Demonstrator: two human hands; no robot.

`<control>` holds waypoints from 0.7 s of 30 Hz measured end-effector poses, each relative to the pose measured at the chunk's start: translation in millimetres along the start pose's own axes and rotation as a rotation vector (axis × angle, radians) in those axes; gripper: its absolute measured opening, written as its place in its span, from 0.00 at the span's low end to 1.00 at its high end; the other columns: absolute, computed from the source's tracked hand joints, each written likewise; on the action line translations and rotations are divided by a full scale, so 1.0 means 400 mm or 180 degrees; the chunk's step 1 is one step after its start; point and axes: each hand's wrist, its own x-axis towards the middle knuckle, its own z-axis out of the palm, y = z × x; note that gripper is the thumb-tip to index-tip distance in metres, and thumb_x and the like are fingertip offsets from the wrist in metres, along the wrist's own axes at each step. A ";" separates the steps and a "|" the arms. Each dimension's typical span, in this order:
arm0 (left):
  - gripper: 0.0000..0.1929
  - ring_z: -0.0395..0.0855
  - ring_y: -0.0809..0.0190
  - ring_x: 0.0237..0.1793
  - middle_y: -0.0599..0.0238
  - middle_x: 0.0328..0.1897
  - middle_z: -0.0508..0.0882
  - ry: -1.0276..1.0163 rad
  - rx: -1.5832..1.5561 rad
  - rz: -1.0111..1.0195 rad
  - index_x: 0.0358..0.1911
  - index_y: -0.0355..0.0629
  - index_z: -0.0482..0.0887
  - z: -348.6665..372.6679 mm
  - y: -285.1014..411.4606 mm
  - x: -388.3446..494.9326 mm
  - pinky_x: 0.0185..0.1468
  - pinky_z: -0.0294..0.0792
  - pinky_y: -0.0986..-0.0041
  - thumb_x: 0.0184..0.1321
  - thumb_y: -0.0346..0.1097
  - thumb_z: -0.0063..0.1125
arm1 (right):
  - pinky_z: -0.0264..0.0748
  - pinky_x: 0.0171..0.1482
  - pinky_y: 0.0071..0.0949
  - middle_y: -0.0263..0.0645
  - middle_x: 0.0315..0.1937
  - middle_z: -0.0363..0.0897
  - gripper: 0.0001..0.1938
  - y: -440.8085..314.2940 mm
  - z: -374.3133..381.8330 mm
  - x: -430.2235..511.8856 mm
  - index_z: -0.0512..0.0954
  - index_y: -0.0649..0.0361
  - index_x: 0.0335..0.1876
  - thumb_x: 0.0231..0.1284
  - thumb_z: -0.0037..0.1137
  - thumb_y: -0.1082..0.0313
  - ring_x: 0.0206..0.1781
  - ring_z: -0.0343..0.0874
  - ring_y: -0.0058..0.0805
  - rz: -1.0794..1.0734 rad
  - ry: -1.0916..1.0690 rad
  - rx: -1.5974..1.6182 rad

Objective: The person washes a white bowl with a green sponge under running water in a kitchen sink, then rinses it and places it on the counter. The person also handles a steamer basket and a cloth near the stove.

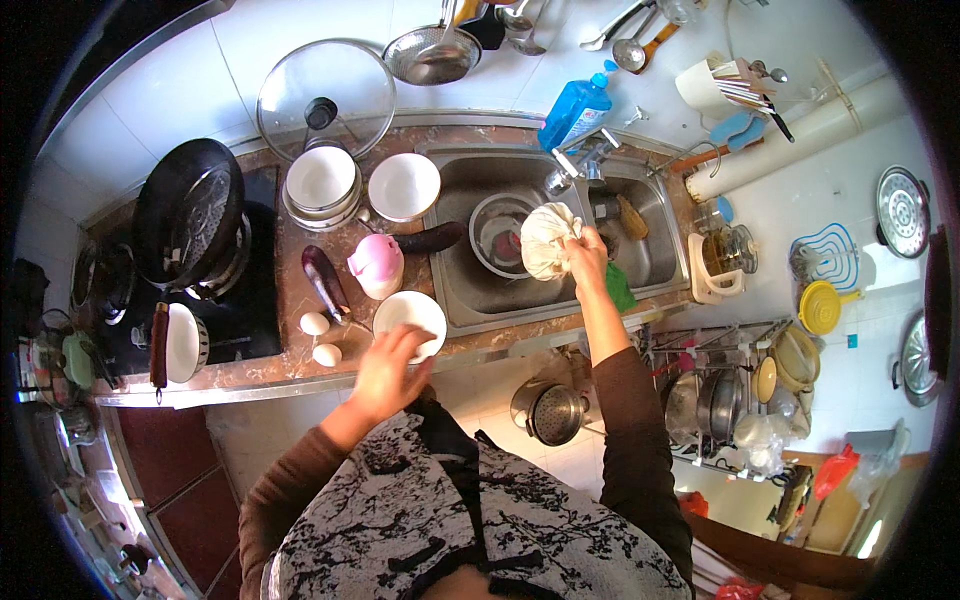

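Observation:
My right hand [587, 259] grips the gathered neck of a cream cloth bundle [549, 244], held above the near side of the steel sink [480, 315]. Under the bundle, in the large basin, sits a metal bowl [487, 229] with something reddish inside, partly hidden. Over the near rim of a white bowl [405, 309] on the counter, my left hand [391, 367] has its fingers inside the rim; whether it grips the bowl is unclear. Close by are two eggs [314, 324], an eggplant [324, 277], a darker eggplant [433, 238] and a pink-lidded container [376, 262].
A black wok [191, 214] and a white patterned bowl [184, 341] stand on the stove at left. Stacked bowls [321, 180], another white bowl [404, 186] and a glass lid [326, 97] are behind. The faucet [577, 169] and a blue bottle [577, 109] rise at the sink's back.

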 end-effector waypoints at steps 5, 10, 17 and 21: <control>0.25 0.81 0.54 0.39 0.53 0.49 0.75 -0.0443 -0.0955 -0.0411 0.57 0.42 0.70 0.198 0.000 0.140 0.43 0.74 0.65 0.55 0.33 0.64 | 0.72 0.35 0.22 0.35 0.35 0.79 0.05 -0.050 -0.020 -0.012 0.75 0.62 0.41 0.61 0.51 0.75 0.34 0.77 0.19 0.0484 -0.0077 0.0463; 0.31 0.80 0.59 0.43 0.55 0.55 0.75 -0.0678 -0.2511 -0.1874 0.63 0.39 0.63 0.397 -0.026 0.198 0.45 0.73 0.68 0.60 0.41 0.62 | 0.76 0.37 0.26 0.37 0.39 0.79 0.06 -0.054 -0.019 -0.004 0.74 0.60 0.44 0.64 0.51 0.74 0.38 0.79 0.25 0.0977 -0.0123 0.1139; 0.38 0.77 0.62 0.43 0.57 0.52 0.77 -0.0754 -0.3903 -0.2919 0.65 0.32 0.60 0.436 0.025 0.195 0.45 0.71 0.71 0.57 0.45 0.63 | 0.78 0.41 0.31 0.38 0.40 0.80 0.06 0.018 -0.025 0.031 0.73 0.61 0.44 0.62 0.50 0.75 0.40 0.81 0.29 0.1051 -0.0371 0.0947; 0.34 0.78 0.60 0.42 0.53 0.49 0.78 -0.0057 -0.2634 -0.2255 0.61 0.32 0.66 0.501 -0.004 0.143 0.48 0.71 0.67 0.56 0.45 0.63 | 0.74 0.37 0.25 0.35 0.39 0.80 0.06 0.066 -0.024 0.066 0.74 0.60 0.44 0.62 0.51 0.74 0.38 0.80 0.25 0.1062 -0.0600 0.0342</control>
